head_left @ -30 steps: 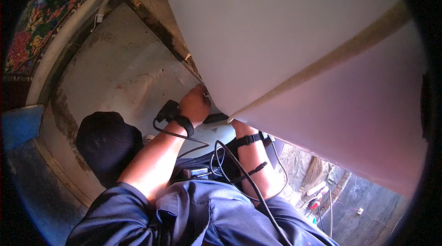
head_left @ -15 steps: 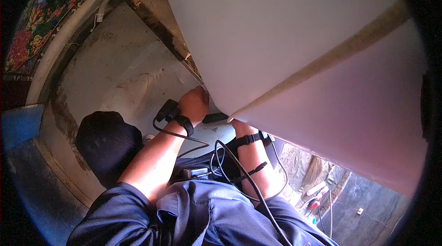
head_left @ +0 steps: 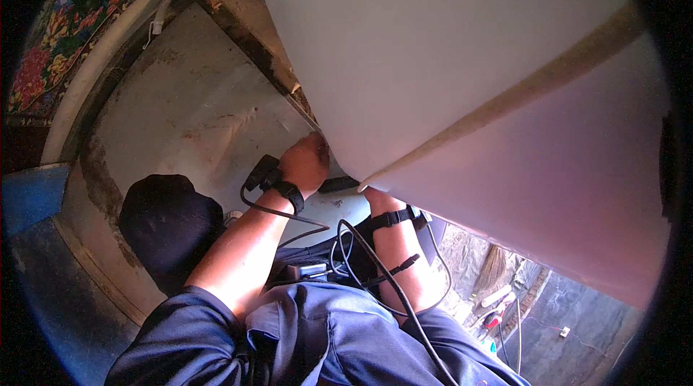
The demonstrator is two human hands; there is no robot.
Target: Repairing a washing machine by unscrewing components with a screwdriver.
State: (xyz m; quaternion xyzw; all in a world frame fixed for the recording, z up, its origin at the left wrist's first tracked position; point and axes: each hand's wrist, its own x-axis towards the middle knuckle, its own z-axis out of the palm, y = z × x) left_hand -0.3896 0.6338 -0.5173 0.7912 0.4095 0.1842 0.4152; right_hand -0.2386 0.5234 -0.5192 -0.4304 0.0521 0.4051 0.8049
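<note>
The left hand (head_left: 307, 162) presses curled fingers against the white panel's (head_left: 447, 90) lower edge. The right hand is hidden under that panel; its finger state cannot be told.

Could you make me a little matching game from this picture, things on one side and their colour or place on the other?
Things:
1. large panel
2. left hand
3. patterned cloth
4. black cap

Descriptions:
A. floral red, upper left
B. dark, beside the left forearm
C. white, filling the upper right
D. at the panel's lower edge

Pairs: 1-C, 2-D, 3-A, 4-B
</note>
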